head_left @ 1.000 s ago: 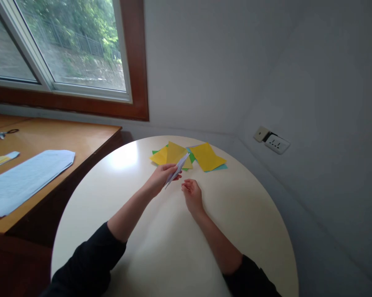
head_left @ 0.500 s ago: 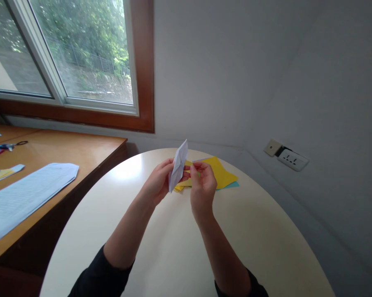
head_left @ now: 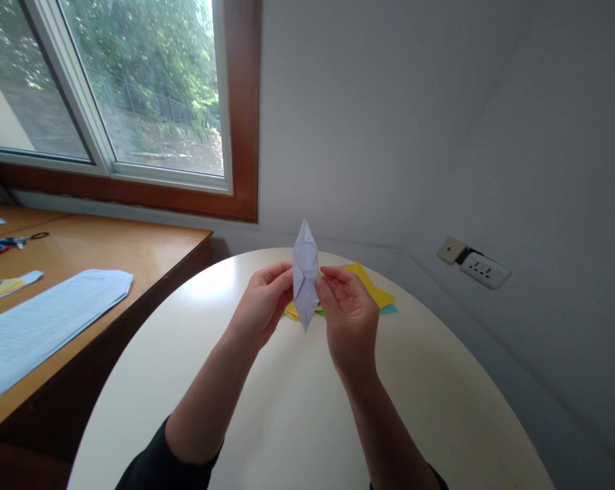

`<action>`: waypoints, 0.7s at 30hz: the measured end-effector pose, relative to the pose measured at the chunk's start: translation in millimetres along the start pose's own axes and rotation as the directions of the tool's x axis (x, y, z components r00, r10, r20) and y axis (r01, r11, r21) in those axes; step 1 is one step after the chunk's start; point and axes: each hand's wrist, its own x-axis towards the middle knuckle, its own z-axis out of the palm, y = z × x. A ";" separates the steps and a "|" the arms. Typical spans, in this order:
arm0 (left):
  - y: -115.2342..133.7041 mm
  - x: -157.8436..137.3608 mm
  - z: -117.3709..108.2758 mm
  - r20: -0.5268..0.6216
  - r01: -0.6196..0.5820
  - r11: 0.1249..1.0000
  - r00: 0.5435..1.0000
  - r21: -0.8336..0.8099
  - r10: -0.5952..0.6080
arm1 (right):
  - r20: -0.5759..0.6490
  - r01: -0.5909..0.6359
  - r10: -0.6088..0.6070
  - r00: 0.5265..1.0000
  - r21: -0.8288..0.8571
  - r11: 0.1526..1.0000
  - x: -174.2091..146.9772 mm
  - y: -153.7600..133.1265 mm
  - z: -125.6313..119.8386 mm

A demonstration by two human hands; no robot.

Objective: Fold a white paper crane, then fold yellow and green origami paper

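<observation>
A folded white paper (head_left: pixel 306 275), long and pointed at top and bottom with creases across its face, is held upright above the table. My left hand (head_left: pixel 263 297) grips its left edge, the thumb in front and the other fingers partly hidden behind. At the right edge, my right hand (head_left: pixel 349 309) pinches the paper between thumb and fingers. Behind the hands lie yellow paper sheets (head_left: pixel 371 284), with a bit of a teal sheet (head_left: pixel 389 309) showing under them. The hands and the white paper cover part of this pile.
The round white table (head_left: pixel 297 422) stands against the wall. To the left, a wooden desk (head_left: pixel 148 235) bears a stack of white papers (head_left: pixel 56 323), scissors (head_left: pixel 16 241) and a pen on yellow paper (head_left: pixel 5 287). A wall socket (head_left: pixel 485 269) is at the right.
The white paper has turned from nearly edge-on to show its broad face, and it now stands more upright. My right hand has moved slightly right and down and now holds its right edge.
</observation>
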 end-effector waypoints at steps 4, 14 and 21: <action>2.3 -3.1 2.0 -0.005 -0.046 0.998 0.999 0.038 0.046 | -0.014 0.019 -0.019 1.000 0.000 1.000 -0.4 -0.3 0.8; 5.2 -8.2 2.2 0.002 -0.132 0.943 0.990 0.306 0.139 | -0.007 0.055 -0.055 0.998 -0.037 0.998 -0.3 1.2 -1.0; 5.2 -7.6 2.6 0.012 -0.166 0.924 0.985 0.345 0.173 | 0.018 0.054 -0.053 0.998 -0.049 0.997 1.1 2.2 -2.2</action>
